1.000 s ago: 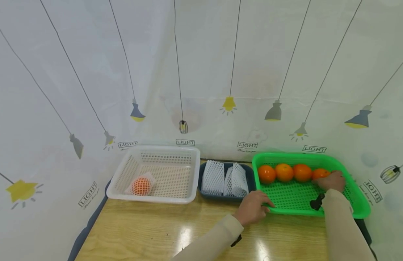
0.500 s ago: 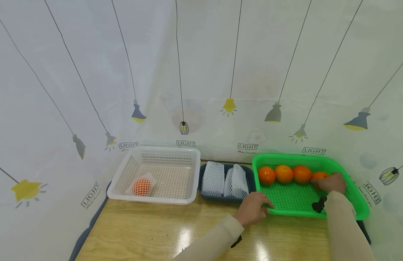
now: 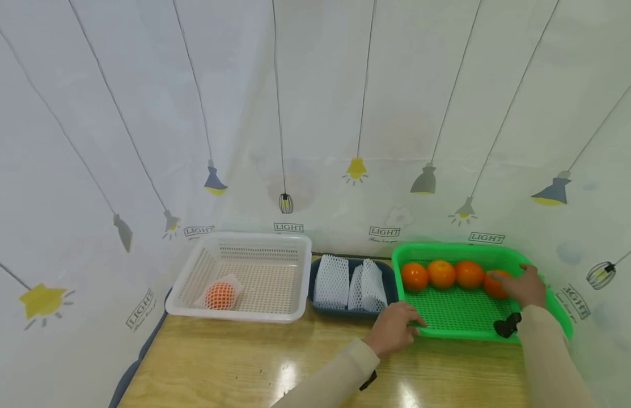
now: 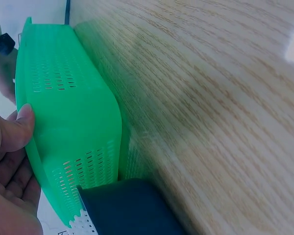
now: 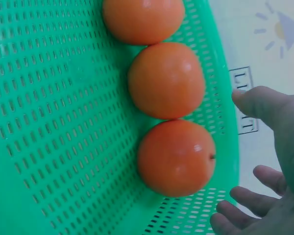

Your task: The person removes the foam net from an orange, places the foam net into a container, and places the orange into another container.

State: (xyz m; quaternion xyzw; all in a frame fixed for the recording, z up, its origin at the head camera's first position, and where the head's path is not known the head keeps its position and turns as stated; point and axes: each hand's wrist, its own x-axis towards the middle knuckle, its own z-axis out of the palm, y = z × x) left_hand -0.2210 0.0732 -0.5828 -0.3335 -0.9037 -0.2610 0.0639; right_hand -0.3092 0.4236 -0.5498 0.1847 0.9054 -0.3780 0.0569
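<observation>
We count four oranges in a row along the far wall of the green tray (image 3: 550, 294), and our right hand (image 3: 524, 288) hovers spread wide at the end orange (image 5: 176, 157), fingers not closed on it. Our left hand (image 3: 394, 326) grips the tray's near left rim with thumb (image 4: 20, 122) curled over it. On the worktop (image 3: 244, 362) also sit one white basket (image 3: 295, 283) holding one netted orange (image 3: 219, 295), and one dark bin (image 3: 392, 286) with three foam nets (image 3: 331, 281).

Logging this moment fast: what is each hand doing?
Left hand: grips the near rim of the green basket.
Right hand: open beside the rightmost orange, holding nothing.
</observation>
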